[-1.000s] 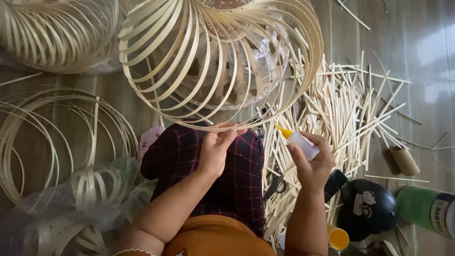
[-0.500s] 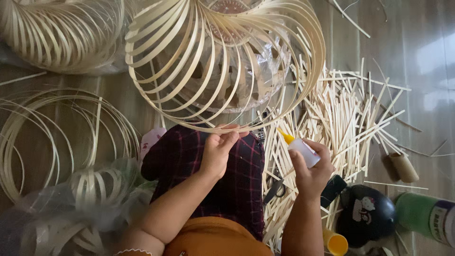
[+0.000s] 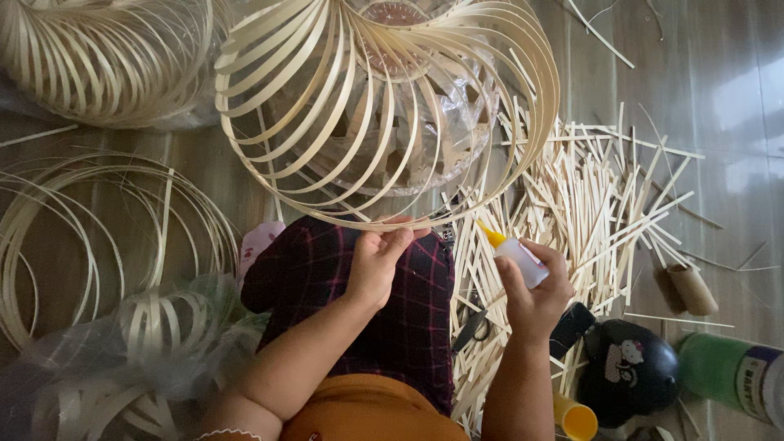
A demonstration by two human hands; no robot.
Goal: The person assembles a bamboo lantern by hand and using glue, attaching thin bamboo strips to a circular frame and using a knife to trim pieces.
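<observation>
A wooden plank floor [image 3: 719, 73] fills the frame, brown-grey with a dull sheen. Soft daylight glares off the boards at the upper right and right edge, leaving pale patches. Loose bamboo sticks [image 3: 588, 196] lie scattered in a heap right of centre. Flat hoops of thin bamboo strip [image 3: 90, 237] lie on the boards at the left, and a finished ribbed bamboo frame [image 3: 98, 57] sits in the upper left corner. Crumpled clear plastic [image 3: 122, 359] covers more strip coils at the lower left. At the lower right stand a green can [image 3: 735, 371], a cardboard tube [image 3: 692, 287] and a yellow cap [image 3: 578, 420].
</observation>
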